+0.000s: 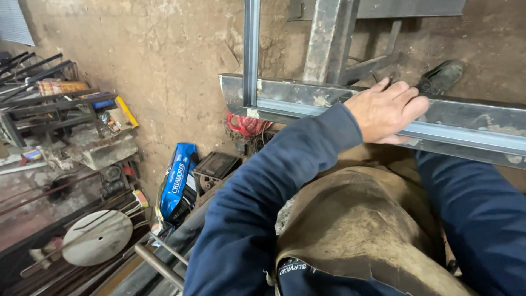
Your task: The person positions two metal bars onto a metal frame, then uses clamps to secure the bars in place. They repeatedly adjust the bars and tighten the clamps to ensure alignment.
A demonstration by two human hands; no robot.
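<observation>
Your left hand lies flat, palm down and fingers together, on the thin steel frame bar that runs from the middle of the frame out to the right edge; the fingers are spread over it rather than clamped around it. That bar joins an upright bar of the same light metal at a corner in the upper middle of the frame, and both rest on a heavier rusty steel beam that crosses the picture just behind your hand. Your right hand is out of sight: only its dark blue sleeve shows at the lower right, so you cannot tell how that hand stands. A worn brown leather apron covers your front in the lower middle. Beyond the beam, in the upper right, a dark shoe stands on the dirt floor. Below the corner joint sits a red object, half hidden. A blue bag leans at the lower left of centre, with a round metal disc near it at the lower left, and a cluttered metal rack stands at the upper left.
</observation>
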